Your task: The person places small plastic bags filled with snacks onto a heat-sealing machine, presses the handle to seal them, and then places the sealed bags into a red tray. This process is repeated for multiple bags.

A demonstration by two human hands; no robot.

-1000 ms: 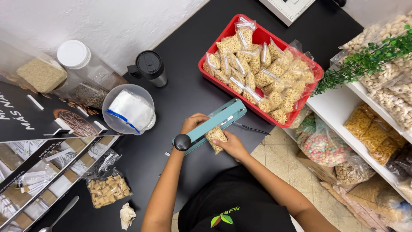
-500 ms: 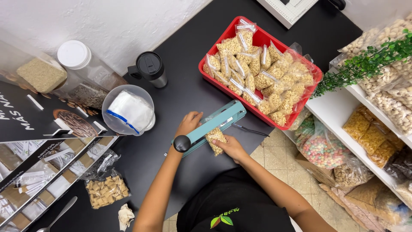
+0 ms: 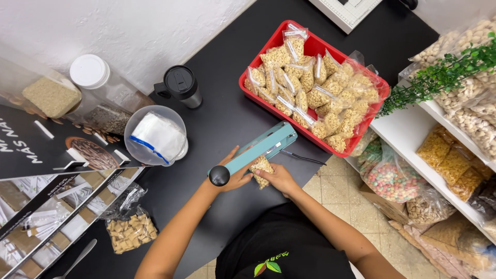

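Head view: the left hand [image 3: 235,173] presses flat on the arm of the teal heat sealer [image 3: 256,152], fingers spread over it by its black knob. The right hand [image 3: 279,178] pinches a small snack bag [image 3: 262,168] tucked under the sealer's arm, between both hands. Beyond the hands sits a red tray [image 3: 279,44] piled with filled bags.

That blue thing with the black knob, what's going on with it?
A person is pressing the blue sealer bar down on the black counter. The left hand lies on the bar near its black knob, and the right hand holds a small clear bag of snacks under it. A red tray behind is piled with similar filled bags. A clear bowl of empty bags sits to the left.
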